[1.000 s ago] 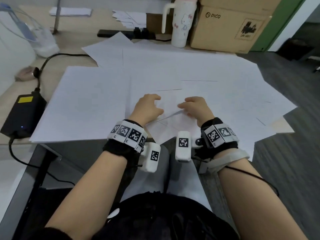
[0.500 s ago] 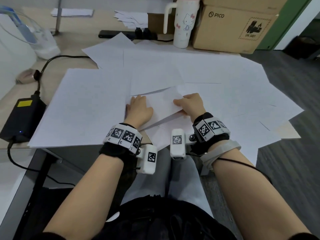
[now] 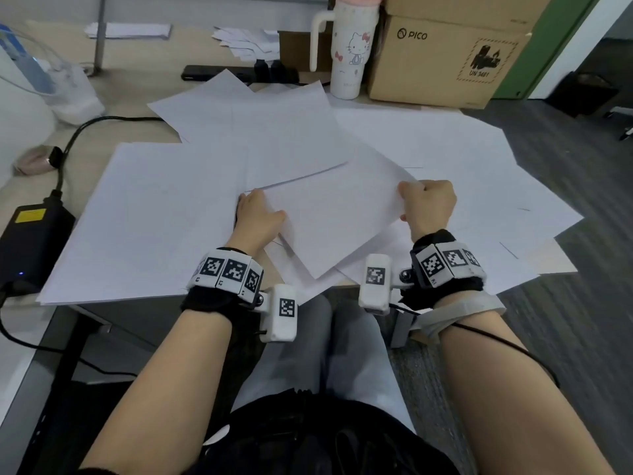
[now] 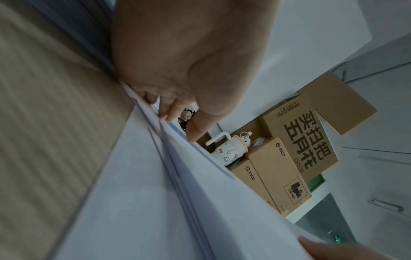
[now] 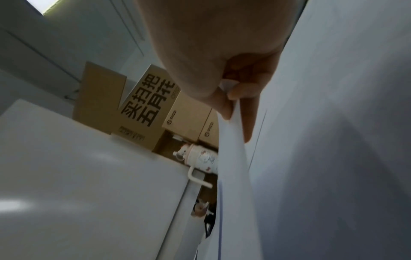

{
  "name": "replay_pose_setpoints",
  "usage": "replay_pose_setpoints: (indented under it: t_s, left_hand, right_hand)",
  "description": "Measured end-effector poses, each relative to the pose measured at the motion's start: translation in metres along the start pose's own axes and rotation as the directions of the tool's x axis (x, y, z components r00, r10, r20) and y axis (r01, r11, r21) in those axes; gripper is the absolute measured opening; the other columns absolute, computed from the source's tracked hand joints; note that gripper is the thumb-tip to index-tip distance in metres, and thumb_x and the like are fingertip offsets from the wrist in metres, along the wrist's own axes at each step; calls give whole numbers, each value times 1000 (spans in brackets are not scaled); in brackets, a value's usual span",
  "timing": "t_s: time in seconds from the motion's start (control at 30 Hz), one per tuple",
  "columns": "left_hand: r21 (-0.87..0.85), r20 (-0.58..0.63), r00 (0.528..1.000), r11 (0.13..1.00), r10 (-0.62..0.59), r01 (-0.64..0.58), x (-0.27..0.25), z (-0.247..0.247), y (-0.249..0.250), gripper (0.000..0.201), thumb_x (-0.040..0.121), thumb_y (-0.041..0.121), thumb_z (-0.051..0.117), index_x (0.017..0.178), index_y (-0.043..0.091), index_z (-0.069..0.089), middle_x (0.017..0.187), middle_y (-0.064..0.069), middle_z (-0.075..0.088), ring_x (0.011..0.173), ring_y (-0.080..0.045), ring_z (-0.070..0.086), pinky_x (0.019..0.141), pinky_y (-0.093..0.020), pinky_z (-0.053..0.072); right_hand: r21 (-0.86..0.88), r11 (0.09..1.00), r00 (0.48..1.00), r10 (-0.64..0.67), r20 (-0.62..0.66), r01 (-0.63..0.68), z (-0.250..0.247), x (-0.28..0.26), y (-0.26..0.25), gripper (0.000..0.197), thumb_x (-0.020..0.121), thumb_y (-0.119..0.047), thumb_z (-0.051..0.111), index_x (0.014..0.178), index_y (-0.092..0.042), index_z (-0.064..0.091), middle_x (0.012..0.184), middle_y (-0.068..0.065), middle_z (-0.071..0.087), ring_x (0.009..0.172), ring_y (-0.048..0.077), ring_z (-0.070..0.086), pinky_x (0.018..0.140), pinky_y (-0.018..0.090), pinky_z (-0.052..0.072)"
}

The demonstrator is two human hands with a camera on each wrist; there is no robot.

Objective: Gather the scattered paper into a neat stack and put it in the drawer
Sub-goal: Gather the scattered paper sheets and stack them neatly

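Your left hand [image 3: 257, 216] and right hand [image 3: 430, 205] both hold the same lifted sheet [image 3: 334, 217], which lies tilted above the scattered paper [image 3: 144, 217] covering most of the worktop [image 3: 144, 80].

Left hand: the fingers [image 4: 165, 109] are tucked under the sheet's left edge and the thumb lies on top, so the edge is pinched between them. In the left wrist view several sheet edges fan out just below the thumb tip.

Right hand: the fingers [image 5: 246, 123] are curled, and the thumb and forefinger pinch the sheet's far right corner. The right wrist view shows the paper edge running down from that pinch.

Paper location: the loose sheets overlap at varied angles from the near worktop edge to the far side. Some hang over the near and right edges. No drawer is identifiable in any view.

Surroundings:
- A white handled tumbler [image 3: 351, 53] stands upright at the far side, just beside a cardboard box [image 3: 442, 60].
- A black power adapter [image 3: 30, 241] rests at the left edge, with its cable running away from you.
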State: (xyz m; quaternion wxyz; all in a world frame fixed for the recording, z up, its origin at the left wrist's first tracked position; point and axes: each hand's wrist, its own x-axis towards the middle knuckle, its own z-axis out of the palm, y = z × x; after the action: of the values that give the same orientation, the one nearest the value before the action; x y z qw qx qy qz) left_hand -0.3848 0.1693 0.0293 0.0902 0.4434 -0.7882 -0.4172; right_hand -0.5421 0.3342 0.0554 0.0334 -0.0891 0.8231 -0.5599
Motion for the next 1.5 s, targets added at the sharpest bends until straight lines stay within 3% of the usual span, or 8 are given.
replay_pose_setpoints:
  t_s: [0.1, 0.3, 0.53, 0.77, 0.97, 1.1, 1.33, 1.5]
  left_hand:
    - [10, -18, 1000, 1000, -22, 22, -1, 2, 5, 52, 92, 17, 53, 138, -1, 37, 144, -14, 35, 136, -28, 29, 112, -35, 26]
    - [-38, 5, 1000, 999, -20, 20, 0, 12, 20, 60, 92, 15, 51, 147, 7, 29, 153, -13, 25, 146, -27, 12, 119, -40, 14]
    - [-40, 77, 985, 988, 155, -152, 8, 20, 41, 42, 94, 10, 48, 136, 15, 49, 156, -10, 23, 148, -19, -6, 120, -36, 1]
    - [74, 261, 946, 973, 194, -219, 27, 23, 58, 37, 96, 16, 47, 128, 32, 58, 160, -10, 11, 147, -22, -16, 118, -42, -6]
    - [231, 373, 916, 942, 145, -243, 42, 28, 63, 39, 97, 26, 48, 133, 41, 51, 161, -4, 0, 145, -22, -23, 114, -45, -15]
    - [362, 451, 889, 895, 77, -262, 47, 30, 65, 51, 98, 34, 41, 145, 46, 26, 160, -5, -14, 144, -25, -26, 114, -49, -15]
    - [400, 455, 889, 879, 56, -260, 49, 30, 66, 68, 99, 40, 39, 153, 28, -1, 160, 2, -16, 146, -21, -18, 117, -52, -10]
    - [61, 217, 939, 956, 268, -287, 49, 24, 77, 59, 99, 18, 45, 151, 11, 19, 159, -2, 16, 146, -17, 17, 118, -30, 14]
  right_hand:
    - [31, 999, 994, 29, -103, -25, -17, 1, 9, 30, 68, -7, 51, 47, -10, 30, 49, 2, 28, 44, 22, 29, 48, 33, 39]
    - [238, 968, 982, 116, -152, -78, -26, 7, 29, 38, 83, 0, 48, 51, -12, 30, 60, 6, 36, 29, 15, 42, 41, 26, 47]
    - [371, 924, 986, 139, -91, -96, -14, 11, 31, 44, 87, 4, 45, 56, -18, 24, 61, 1, 17, 27, 8, 37, 46, 23, 52]
    - [474, 857, 979, 162, 126, -203, 17, 26, 24, 16, 91, 4, 44, 79, -6, 47, 75, 6, 32, 41, 17, 45, 53, 26, 57]
    - [328, 901, 942, 197, 273, -284, 45, 39, 18, 17, 78, 14, 49, 81, 0, 57, 84, 14, 55, 64, 31, 58, 50, 26, 56]
    - [225, 932, 939, 225, 262, -286, 54, 48, 17, 25, 74, 12, 59, 92, -7, 59, 91, 8, 59, 79, 25, 57, 44, 21, 51]
    - [173, 946, 925, 212, 316, -275, 57, 58, 19, 31, 77, 4, 64, 104, -8, 59, 103, 9, 61, 87, 25, 60, 45, 20, 51]
    - [167, 936, 895, 226, 385, -309, 52, 61, 20, 17, 87, 3, 51, 101, -4, 57, 100, 10, 58, 76, 21, 58, 49, 23, 55]
